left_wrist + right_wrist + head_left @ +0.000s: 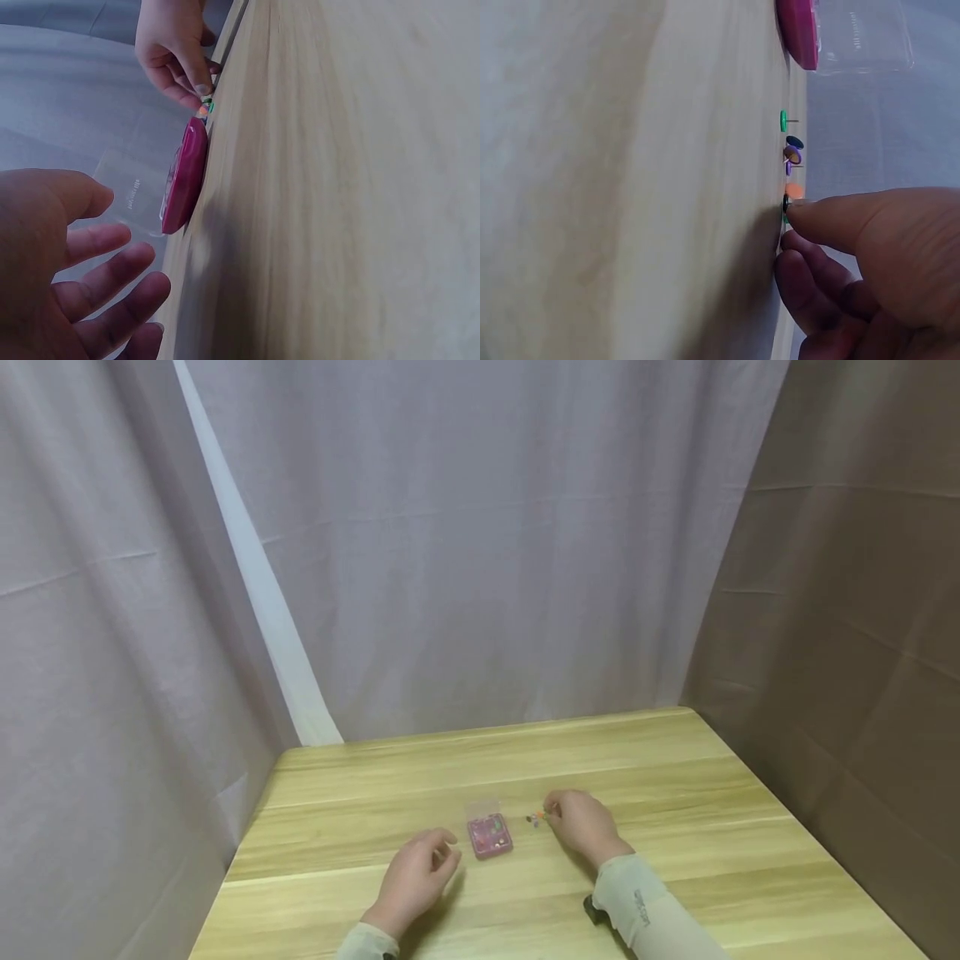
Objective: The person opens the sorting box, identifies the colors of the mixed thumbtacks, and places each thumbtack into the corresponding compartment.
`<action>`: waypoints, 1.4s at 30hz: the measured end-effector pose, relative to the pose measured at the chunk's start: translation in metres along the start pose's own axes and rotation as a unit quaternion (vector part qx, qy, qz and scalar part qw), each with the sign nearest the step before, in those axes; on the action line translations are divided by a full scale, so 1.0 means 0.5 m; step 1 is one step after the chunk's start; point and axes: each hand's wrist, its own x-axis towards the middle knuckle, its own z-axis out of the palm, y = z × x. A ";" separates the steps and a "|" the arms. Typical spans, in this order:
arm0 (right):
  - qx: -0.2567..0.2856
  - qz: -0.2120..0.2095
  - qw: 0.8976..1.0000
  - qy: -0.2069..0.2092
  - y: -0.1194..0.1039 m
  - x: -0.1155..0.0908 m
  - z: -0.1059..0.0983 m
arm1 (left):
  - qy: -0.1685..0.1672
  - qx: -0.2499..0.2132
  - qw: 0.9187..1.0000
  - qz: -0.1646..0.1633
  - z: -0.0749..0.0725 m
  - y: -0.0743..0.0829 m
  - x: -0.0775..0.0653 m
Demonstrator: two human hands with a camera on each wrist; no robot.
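- Head view: left hand [416, 875], lower centre, fingers loosely apart beside the pink box [491, 854]; right hand [585, 822], lower right of centre, at the thumbtacks [536, 822].
- Left wrist view: box left of centre, clear lid [127, 195] open.
- Right wrist view: thumb [832, 217] touches a dark tack [786, 202] right of centre; whether pinched, I cannot tell.

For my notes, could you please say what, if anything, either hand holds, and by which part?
The left hand holds nothing. The right hand is at the thumbtacks; whether it grips one is unclear.
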 end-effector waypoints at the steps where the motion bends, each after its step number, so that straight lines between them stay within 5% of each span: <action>1: 0.000 0.001 1.000 -0.001 0.001 0.000 0.001 | -0.001 -0.001 1.000 -0.001 0.000 0.000 0.000; 19: 0.020 0.003 1.000 0.015 -0.006 0.012 -0.006 | 0.006 0.008 1.000 0.006 -0.010 0.001 0.005; 42: 0.104 -0.049 0.993 0.024 -0.106 0.009 0.031 | 0.001 0.006 1.000 0.004 -0.003 -0.003 -0.006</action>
